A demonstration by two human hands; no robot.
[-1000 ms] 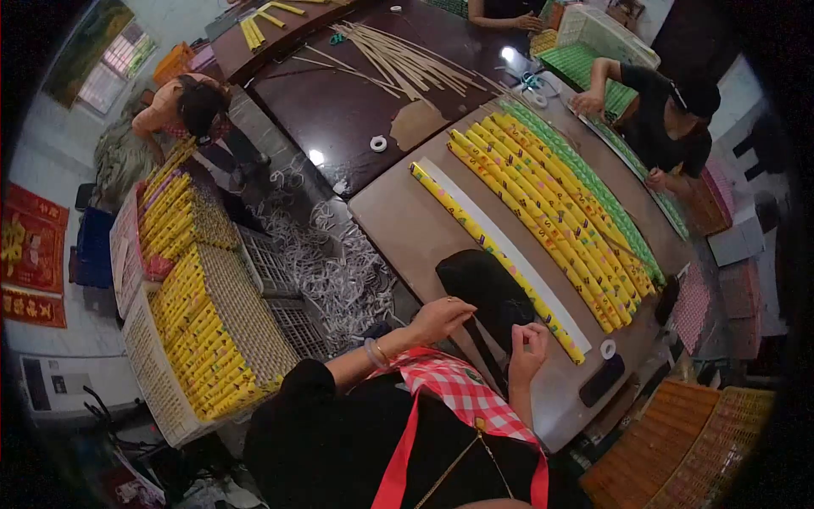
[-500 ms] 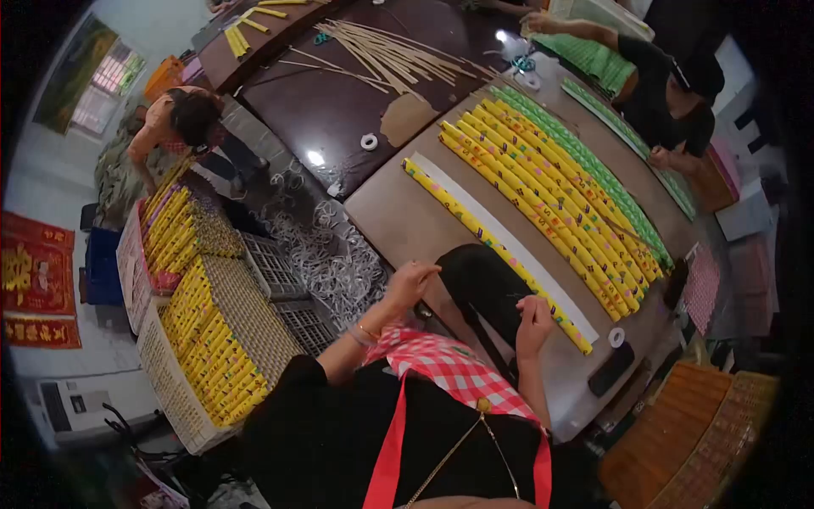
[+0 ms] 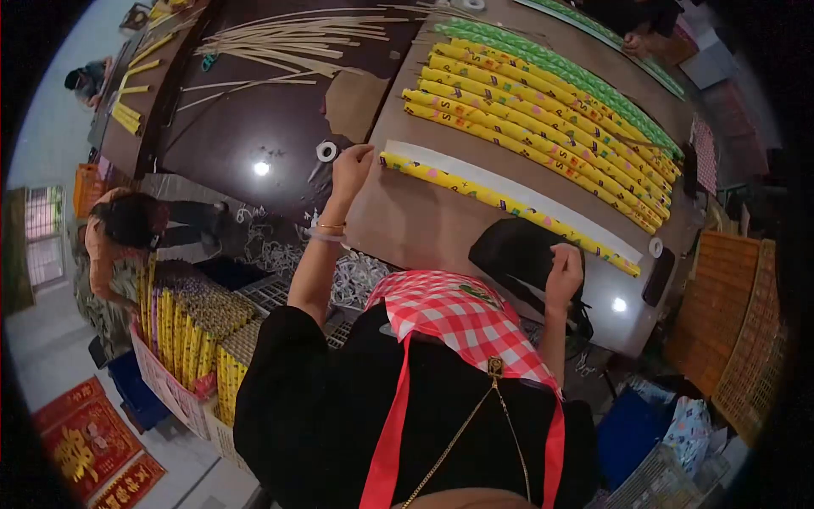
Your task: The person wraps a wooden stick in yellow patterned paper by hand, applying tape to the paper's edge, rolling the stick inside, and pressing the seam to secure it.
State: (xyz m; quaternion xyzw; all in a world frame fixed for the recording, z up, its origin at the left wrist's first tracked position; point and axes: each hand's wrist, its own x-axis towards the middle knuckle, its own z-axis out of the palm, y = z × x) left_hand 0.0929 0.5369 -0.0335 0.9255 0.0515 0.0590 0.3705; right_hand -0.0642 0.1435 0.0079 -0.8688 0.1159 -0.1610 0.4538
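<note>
My left hand (image 3: 352, 174) is raised over the near table edge, fingers pinched together, close to the left end of a yellow patterned roll (image 3: 509, 209). My right hand (image 3: 564, 276) is curled closed just below that roll's right part. Whatever lies between the fingers of either hand is too small to make out. Along the roll's far side runs a white strip (image 3: 543, 209). Beyond it several yellow patterned rolls (image 3: 543, 127) lie side by side, with green rolls (image 3: 577, 85) behind them. A white tape roll (image 3: 326, 151) sits beside my left hand.
Thin wooden sticks (image 3: 288, 42) are spread on the dark table (image 3: 246, 127). Another tape roll (image 3: 655, 247) and a black phone-like object (image 3: 658, 276) lie at right. Baskets of upright yellow rolls (image 3: 182, 339) stand at left near a bent-over person (image 3: 119, 229). A co-worker's hand (image 3: 634, 44) shows at top right.
My view has turned and shifted. My left hand has moved forward and left, to the roll's left end. My right hand stays near its right part, still closed.
</note>
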